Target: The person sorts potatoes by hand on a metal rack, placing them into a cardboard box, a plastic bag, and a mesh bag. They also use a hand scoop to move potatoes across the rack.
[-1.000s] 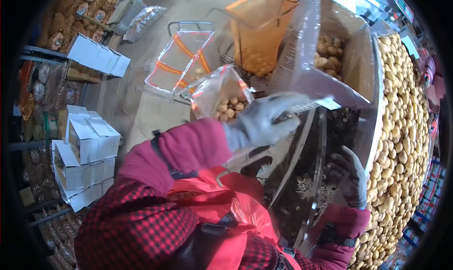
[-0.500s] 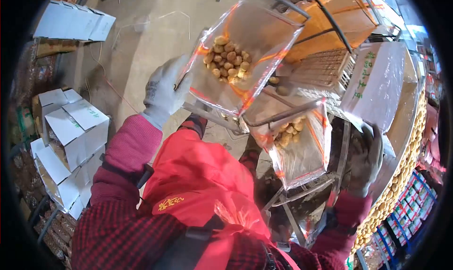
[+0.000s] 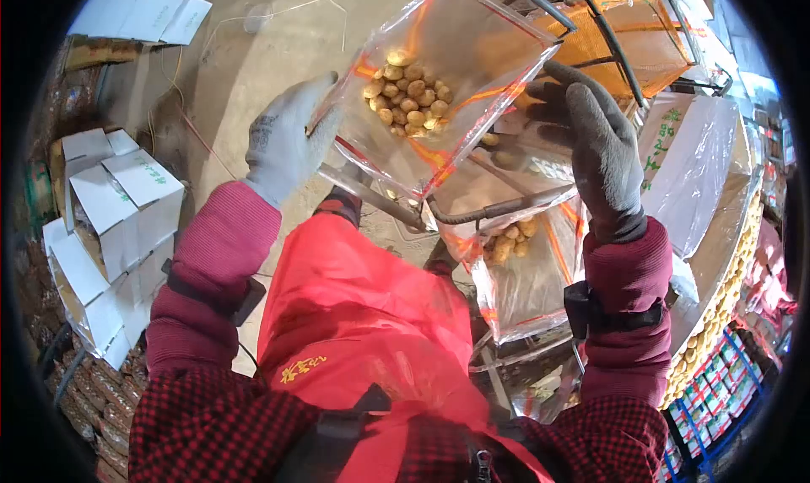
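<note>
A clear plastic bag (image 3: 472, 53) with red-orange stripes hangs spread wide on a metal frame (image 3: 371, 198), with small potatoes (image 3: 409, 99) at its bottom. My gloved left hand (image 3: 291, 133) grips the bag's left rim, its fingertips partly hidden by the plastic. On the opposite side, my gloved right hand (image 3: 595, 133) is raised with fingers stretched out and apart, fingertips right at the bag's right rim. Below it, a second clear bag (image 3: 531, 289) hangs from the frame, with potatoes (image 3: 512, 240) inside.
White cartons (image 3: 126, 205) are stacked at the left, more (image 3: 139, 10) at upper left. At right, a plastic-covered white box (image 3: 688, 162) stands beside a long bed of potatoes (image 3: 717, 314). An orange mesh bag (image 3: 633, 40) hangs in a frame behind. A cable (image 3: 198, 133) crosses the floor.
My right hand has come up from beside the potato bed at lower right to the upper bag's right rim. My left hand stays at the left rim; the view has shifted slightly.
</note>
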The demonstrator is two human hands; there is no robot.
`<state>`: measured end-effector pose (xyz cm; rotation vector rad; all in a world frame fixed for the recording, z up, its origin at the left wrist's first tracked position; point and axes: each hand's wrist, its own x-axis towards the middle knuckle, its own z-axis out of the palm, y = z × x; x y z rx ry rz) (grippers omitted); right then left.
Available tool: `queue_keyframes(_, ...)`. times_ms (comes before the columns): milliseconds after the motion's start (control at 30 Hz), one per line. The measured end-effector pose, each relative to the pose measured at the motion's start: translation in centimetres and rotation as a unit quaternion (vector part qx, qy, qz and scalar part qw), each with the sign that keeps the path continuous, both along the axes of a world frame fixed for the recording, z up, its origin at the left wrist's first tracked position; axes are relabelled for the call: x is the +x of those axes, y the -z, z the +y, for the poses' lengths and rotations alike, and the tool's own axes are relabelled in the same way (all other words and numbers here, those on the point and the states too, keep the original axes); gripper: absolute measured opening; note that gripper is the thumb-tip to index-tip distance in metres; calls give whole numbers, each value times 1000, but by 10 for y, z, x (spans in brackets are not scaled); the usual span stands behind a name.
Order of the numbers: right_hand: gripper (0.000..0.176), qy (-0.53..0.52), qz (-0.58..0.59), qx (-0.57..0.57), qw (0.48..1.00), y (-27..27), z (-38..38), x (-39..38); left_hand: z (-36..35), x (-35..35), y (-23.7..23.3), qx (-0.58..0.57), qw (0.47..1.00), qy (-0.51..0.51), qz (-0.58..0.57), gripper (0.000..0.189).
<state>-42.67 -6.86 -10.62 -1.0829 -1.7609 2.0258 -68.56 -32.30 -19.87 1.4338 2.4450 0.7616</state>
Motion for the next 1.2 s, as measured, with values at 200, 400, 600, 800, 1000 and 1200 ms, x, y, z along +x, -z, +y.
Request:
queue_keyframes(200, 41, -98, -40, 17, 994, -28, 15, -61, 5, 1, -15, -45, 998, -18, -26, 44)
queue_keyframes(400, 32, -349, -277, 89, 891, 82, 39, -182, -1, -18, -3, 53, 994, 86, -39, 59)
queue_keyframes(600, 26, -523, -31, 382, 761, 261, -3, -291, -34, -94, 1, 161, 943, 170, -236, 64)
queue_keyframes(800, 26, -564, -191, 391, 702, 412, -51, -351, -118, -90, 144, -26, 954, -40, -295, 45)
queue_keyframes(1000, 26, -538, -305, 388, 683, 507, -45, -377, -139, -82, 195, -240, 930, 42, -275, 45)
queue_keyframes(1200, 26, -508, -369, 367, 686, 574, -45, -391, -142, -87, 209, -254, 921, 23, -294, 45)
